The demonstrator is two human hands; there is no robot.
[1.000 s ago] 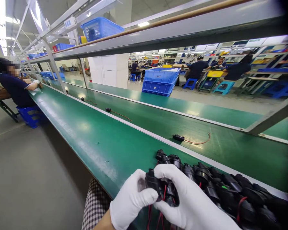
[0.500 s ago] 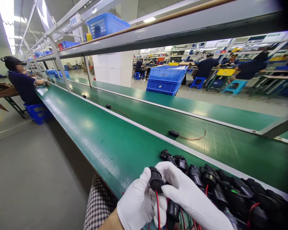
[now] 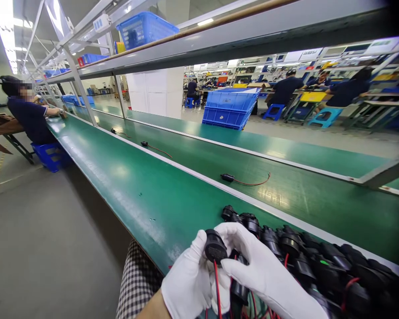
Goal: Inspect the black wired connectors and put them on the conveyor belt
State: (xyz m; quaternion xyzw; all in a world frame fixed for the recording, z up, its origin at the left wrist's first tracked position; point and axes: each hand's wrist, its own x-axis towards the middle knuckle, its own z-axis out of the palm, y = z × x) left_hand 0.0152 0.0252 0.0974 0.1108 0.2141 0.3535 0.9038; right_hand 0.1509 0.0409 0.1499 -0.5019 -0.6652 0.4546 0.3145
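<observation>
A round black part (image 3: 215,246) with red and black wires hangs between my two white-gloved hands. My left hand (image 3: 191,277) is closed around its left side, thumb against the rim. Curled around the right side, my right hand (image 3: 252,261) has its thumb and fingers close to the part; whether its fingertips touch it is hard to tell. Just below my right hand is another black part (image 3: 239,290), partly covered. To the right, many black parts with red wires (image 3: 291,241) lie piled on the green bench (image 3: 129,177).
Behind a pale rail, a black wired piece (image 3: 227,177) lies on the green belt (image 3: 193,164), with others farther left. A shelf holds a blue basket (image 3: 146,30). Blue crates (image 3: 229,108) stand beyond. A person (image 3: 28,110) sits at the far left.
The wired pieces on the belt have shifted left. My right thumb has moved slightly down and left beside the black part, whose round end now faces more toward the camera.
</observation>
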